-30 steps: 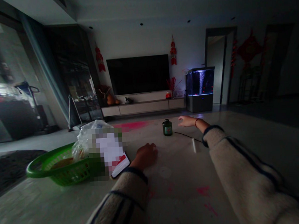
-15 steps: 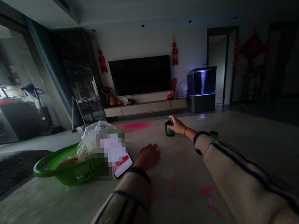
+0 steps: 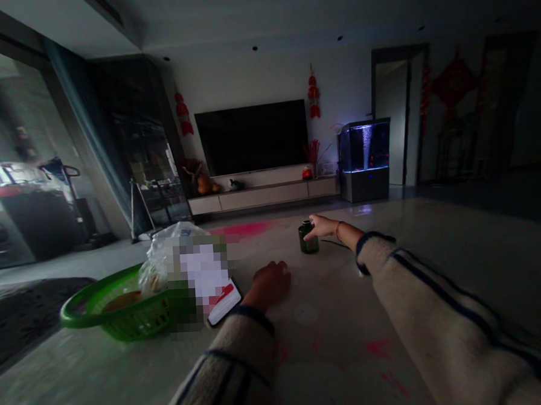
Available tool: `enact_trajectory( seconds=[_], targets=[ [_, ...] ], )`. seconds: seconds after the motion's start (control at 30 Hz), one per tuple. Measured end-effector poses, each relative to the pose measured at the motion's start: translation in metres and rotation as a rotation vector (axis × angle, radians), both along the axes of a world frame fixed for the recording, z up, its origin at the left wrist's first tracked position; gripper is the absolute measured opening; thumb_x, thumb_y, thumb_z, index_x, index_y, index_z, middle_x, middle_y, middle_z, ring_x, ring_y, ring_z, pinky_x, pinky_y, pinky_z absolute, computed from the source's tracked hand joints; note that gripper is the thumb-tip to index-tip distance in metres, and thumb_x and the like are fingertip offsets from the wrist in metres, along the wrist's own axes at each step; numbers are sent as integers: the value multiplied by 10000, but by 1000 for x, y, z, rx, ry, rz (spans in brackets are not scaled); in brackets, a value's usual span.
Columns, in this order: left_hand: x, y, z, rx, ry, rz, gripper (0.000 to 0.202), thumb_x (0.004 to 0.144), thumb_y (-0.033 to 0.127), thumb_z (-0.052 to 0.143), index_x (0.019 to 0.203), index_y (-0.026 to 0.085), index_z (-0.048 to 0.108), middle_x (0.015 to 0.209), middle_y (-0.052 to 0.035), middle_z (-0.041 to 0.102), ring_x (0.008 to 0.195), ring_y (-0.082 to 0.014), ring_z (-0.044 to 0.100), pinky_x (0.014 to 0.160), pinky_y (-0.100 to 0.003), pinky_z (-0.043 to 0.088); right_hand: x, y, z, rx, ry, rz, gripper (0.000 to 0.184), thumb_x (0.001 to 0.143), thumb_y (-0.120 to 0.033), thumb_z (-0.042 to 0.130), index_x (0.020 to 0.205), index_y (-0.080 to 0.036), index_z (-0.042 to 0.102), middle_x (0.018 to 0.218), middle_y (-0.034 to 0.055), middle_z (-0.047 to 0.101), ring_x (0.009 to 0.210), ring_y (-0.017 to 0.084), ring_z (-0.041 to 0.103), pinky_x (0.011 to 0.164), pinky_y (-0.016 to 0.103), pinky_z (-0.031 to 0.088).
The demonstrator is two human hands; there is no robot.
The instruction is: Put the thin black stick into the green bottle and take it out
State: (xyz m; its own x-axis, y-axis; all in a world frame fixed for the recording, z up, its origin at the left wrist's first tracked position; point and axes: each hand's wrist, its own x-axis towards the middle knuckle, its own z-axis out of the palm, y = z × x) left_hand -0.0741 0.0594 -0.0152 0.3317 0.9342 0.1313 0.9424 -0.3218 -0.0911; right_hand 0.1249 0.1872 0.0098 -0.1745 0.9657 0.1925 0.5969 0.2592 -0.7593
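Observation:
A small dark green bottle [image 3: 308, 240] with a short neck stands upright on the pale tabletop [image 3: 331, 320]. My right hand [image 3: 325, 225] reaches out to it, fingers and thumb closed around its right side near the neck. A thin dark line [image 3: 335, 242] shows on the table under my right wrist; what it is I cannot make out. My left hand [image 3: 271, 281] rests on the table nearer to me, fingers curled in, with nothing visible in them. Beside my left wrist lies a phone [image 3: 224, 301] with a lit screen, partly blurred out.
At left, a green plastic basket [image 3: 136, 321] holds a clear plastic bag [image 3: 166, 250] and something brownish. Pink stains [image 3: 378, 347] mark the tabletop. Beyond the table are a television [image 3: 253, 137], a low cabinet [image 3: 265, 197] and a lit fish tank [image 3: 365, 149].
The bottle and my right hand are slightly lower in view. A small green object seen behind my right wrist is now hidden by the sleeve. My left hand has barely moved.

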Motion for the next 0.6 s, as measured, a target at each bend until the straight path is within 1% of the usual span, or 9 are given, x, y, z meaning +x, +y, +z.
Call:
enact_trajectory(
  seconds=[0.07,0.13,0.23,0.33,0.43,0.5,0.6],
  targets=[
    [0,0,1,2,17,-11,362,864,307,292,1141,185,489,1066,-115,580,936,-206,568,758,-312,433,3,-10,9,-47,-20,66,1023,416,-178,794,1297,-68,285,1170,214,514,1004,256,546,815,309,459],
    [1,-1,2,-15,39,-9,346,858,305,313,1127,193,499,1088,-117,569,956,-211,559,754,-310,434,5,-20,16,-96,-20,132,1163,393,-175,800,1355,-68,155,1167,231,512,987,260,552,769,296,476],
    [1,-2,4,-33,38,8,357,864,304,291,1132,188,495,1085,-123,568,934,-210,569,743,-313,438,9,-34,24,-160,-58,228,1300,350,-186,812,1383,-123,26,1235,251,450,996,260,546,734,277,482],
    [1,-3,5,-19,26,-16,373,869,297,264,1132,171,497,1066,-118,577,910,-200,578,757,-313,435,14,-45,28,-231,-130,291,1335,346,-225,812,1382,-220,-29,1325,254,338,918,240,581,681,279,493],
    [0,-3,4,2,23,-43,367,868,289,268,1117,168,508,1044,-113,585,912,-195,574,749,-305,435,19,-54,28,-273,-146,328,1334,365,-258,805,1376,-255,-65,1353,263,282,829,224,606,624,289,499],
    [-1,-1,3,11,22,-45,363,867,285,271,1118,169,508,1035,-116,585,915,-199,572,738,-308,438,21,-60,27,-255,-142,348,1334,379,-282,802,1374,-247,-87,1355,265,276,860,235,601,633,291,498],
    [-2,3,1,-2,50,-62,352,867,276,277,1097,168,520,1042,-127,577,936,-209,563,750,-323,434,29,-70,29,-189,-173,364,1323,413,-330,795,1373,-218,-108,1343,236,319,1007,249,546,760,291,471]
  ],
)
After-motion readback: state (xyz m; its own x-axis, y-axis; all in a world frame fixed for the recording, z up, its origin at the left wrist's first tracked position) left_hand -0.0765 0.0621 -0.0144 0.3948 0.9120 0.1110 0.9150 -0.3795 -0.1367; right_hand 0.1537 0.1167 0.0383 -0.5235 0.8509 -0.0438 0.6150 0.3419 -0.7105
